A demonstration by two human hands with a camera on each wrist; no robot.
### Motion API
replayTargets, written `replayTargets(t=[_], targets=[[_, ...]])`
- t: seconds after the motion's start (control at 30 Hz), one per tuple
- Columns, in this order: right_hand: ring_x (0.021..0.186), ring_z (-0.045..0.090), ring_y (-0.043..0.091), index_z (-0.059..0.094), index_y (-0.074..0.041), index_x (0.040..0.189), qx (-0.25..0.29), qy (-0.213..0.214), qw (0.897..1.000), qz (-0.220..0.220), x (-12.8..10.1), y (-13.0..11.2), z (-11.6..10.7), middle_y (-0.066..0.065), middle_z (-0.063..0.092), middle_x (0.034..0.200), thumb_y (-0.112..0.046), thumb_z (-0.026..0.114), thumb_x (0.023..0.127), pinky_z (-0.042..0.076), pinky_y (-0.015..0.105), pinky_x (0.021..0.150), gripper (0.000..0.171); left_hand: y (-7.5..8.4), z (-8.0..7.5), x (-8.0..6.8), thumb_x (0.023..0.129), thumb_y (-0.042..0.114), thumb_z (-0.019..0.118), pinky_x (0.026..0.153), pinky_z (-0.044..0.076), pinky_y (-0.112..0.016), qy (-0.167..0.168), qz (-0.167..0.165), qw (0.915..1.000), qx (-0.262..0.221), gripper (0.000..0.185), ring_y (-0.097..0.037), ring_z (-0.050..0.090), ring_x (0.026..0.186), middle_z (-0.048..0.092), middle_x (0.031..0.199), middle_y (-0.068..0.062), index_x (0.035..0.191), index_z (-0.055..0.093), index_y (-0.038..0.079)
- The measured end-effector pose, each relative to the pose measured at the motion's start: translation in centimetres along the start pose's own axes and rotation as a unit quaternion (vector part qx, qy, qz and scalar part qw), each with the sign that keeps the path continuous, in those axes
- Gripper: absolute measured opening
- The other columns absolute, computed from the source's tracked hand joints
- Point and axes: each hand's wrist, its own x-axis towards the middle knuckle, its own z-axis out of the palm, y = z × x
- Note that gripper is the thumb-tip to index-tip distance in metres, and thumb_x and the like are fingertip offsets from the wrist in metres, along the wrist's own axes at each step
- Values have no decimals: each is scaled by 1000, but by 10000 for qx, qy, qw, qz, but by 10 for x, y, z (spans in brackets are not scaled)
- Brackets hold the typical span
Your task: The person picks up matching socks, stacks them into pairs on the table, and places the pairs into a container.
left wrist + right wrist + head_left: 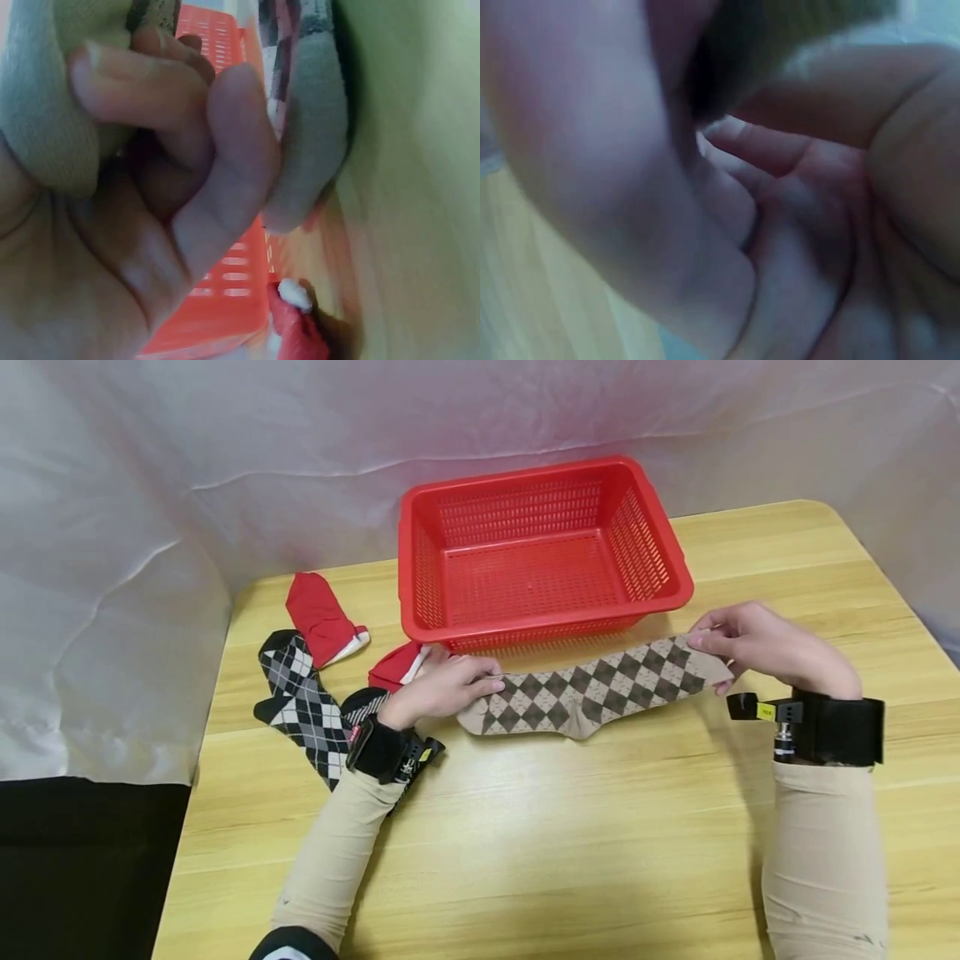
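Your left hand (442,687) and your right hand (765,647) hold the brown diamond sock (592,687) by its two ends. The sock lies flat on the table (600,827), stretched out just in front of the red basket (536,552), near the back edge. Your left fingers (150,97) are curled and pinch one end of the sock. Your right fingers (712,639) pinch the other end. A black and grey diamond sock (303,706) lies by the left edge, close to your left wrist. Two small red socks (322,618) lie near it, one just beside the basket.
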Motion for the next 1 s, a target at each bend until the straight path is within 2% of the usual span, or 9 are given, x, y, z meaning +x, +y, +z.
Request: replayTargets(t=[0.3,0.43,0.5,0.6,0.7,0.83,1.0], targets=[[69,72,24,55,7,120,85,318,9994,146,17,9,4,3,60,87,-22,51,103,60,37,68,34,-1,3,2,101,18,53,79,46,-29,327,-363,9988,67,16,-11,53,71,60,78,-1,98,64,7],[65,71,25,55,8,120,48,298,9994,171,23,13,6,4,62,87,-20,49,103,59,38,65,34,-1,6,4,100,23,56,73,42,-26,546,-539,9961,441,18,-11,52,71,60,76,1,95,65,8],[64,71,26,55,10,120,24,278,9995,174,25,15,7,6,64,87,-18,49,103,59,38,64,33,-1,7,5,100,25,57,69,39,-25,675,-627,9935,672,19,-10,50,68,55,72,2,92,65,9],[64,70,26,55,10,120,-95,271,9994,175,26,18,7,6,61,86,-16,48,103,59,36,64,32,-2,9,4,98,27,60,69,34,-25,897,-778,9879,1002,21,-10,47,64,48,67,5,84,62,11],[61,64,20,55,9,119,-229,212,9993,194,29,21,8,6,56,77,-16,48,103,59,35,63,31,-2,8,3,97,28,62,68,31,-26,1076,-913,9836,1123,23,-11,45,62,44,65,5,81,61,13],[60,53,15,55,8,118,-492,122,9986,161,33,26,8,4,51,69,-17,48,104,57,32,61,29,-4,8,3,96,29,63,66,32,-26,1196,-1060,9799,1194,22,-12,47,64,48,67,4,82,64,12],[62,51,14,55,8,117,-622,99,9979,143,37,30,9,4,52,69,-18,49,103,54,30,60,31,-5,8,2,94,30,66,72,32,-27,1242,-1128,9766,1345,22,-14,50,66,52,68,3,80,64,13]])
